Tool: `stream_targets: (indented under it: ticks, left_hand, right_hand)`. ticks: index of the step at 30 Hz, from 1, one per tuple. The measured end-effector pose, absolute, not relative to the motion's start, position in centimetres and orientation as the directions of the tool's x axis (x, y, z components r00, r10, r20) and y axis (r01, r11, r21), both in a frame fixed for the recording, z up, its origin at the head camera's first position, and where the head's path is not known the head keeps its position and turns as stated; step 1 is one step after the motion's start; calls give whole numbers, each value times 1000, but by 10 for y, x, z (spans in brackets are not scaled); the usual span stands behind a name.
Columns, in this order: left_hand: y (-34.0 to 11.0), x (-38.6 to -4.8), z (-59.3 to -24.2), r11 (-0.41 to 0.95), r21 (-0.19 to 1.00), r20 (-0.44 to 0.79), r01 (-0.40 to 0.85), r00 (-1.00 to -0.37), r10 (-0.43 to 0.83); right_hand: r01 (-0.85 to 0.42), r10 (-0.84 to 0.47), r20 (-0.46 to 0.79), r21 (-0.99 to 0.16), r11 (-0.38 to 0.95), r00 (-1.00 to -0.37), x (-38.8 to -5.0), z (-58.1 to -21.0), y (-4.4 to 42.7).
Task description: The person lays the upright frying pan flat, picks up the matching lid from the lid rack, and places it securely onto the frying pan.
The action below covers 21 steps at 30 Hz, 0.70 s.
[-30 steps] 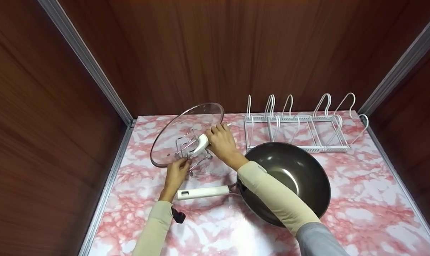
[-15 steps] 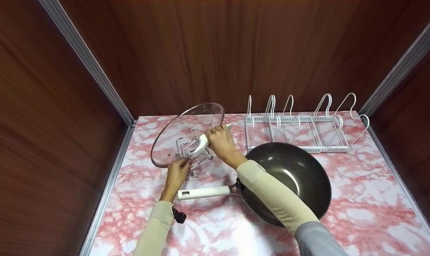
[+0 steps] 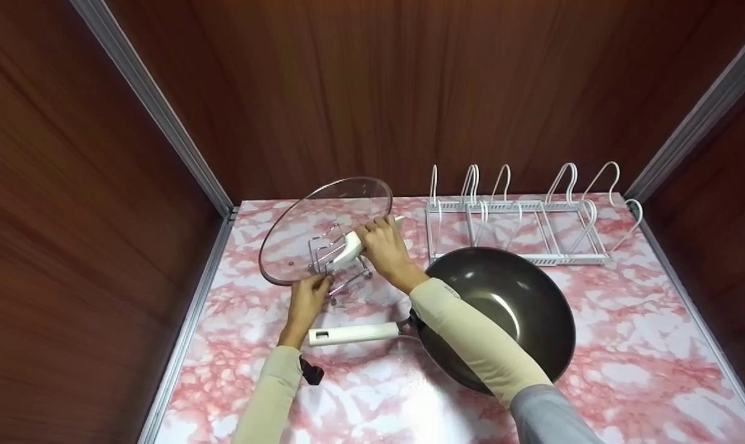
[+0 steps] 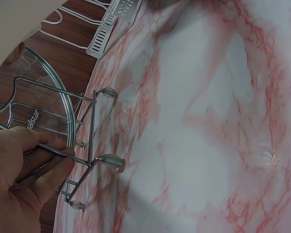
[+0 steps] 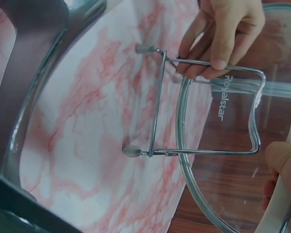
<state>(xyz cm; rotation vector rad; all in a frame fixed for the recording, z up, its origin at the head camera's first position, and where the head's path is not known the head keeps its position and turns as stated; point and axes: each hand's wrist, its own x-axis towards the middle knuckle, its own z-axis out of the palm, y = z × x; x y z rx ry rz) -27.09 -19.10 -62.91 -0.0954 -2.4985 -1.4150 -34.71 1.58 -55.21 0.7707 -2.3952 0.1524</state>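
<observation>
In the head view, a clear glass lid (image 3: 311, 213) with a dark rim leans tilted at the left. My right hand (image 3: 385, 250) grips its white handle (image 3: 349, 248). Just below, a chrome wire lid stand (image 3: 348, 283) rests on the tabletop. My left hand (image 3: 308, 302) pinches a side wire of that stand between thumb and fingers. Seen from the right wrist, the lid's lower rim (image 5: 184, 160) passes behind the stand's upright wire loop (image 5: 254, 126). In the left wrist view, the stand's feet (image 4: 111, 161) have small clear caps.
A dark wok (image 3: 533, 296) sits under my right forearm, its white handle (image 3: 354, 333) pointing left. Behind it, a white wire rack (image 3: 520, 205) with upright loops stands near the wooden back wall (image 3: 372, 92). The tabletop (image 3: 644, 370) has a pink marble pattern.
The lid has tilted slightly, its lower edge rising a little and its right edge shifting rightward. Both hands keep their hold in almost the same places.
</observation>
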Motion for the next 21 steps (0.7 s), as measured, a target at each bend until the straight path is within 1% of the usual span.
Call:
stream_targets:
  ticks: [3,10,15,21]
  left_hand:
    - [-191,-270,-629,518,834,264,191,-962,-71]
    - [-191,-271,-632,579,788,308,212,-949,-72]
    - [-190,-271,-632,588,782,307,207,-949,-74]
    - [-191,-272,-632,615,753,343,233,-937,-64]
  right_hand:
    - [-562,-490,594,76,824,-638,-347,-553,16]
    - [-558,-476,607,63,827,-636,-347,-554,15]
    - [-554,-469,603,54,831,-645,-346,-554,14]
    - [-548,-460,605,46,835,-650,-345,-552,14]
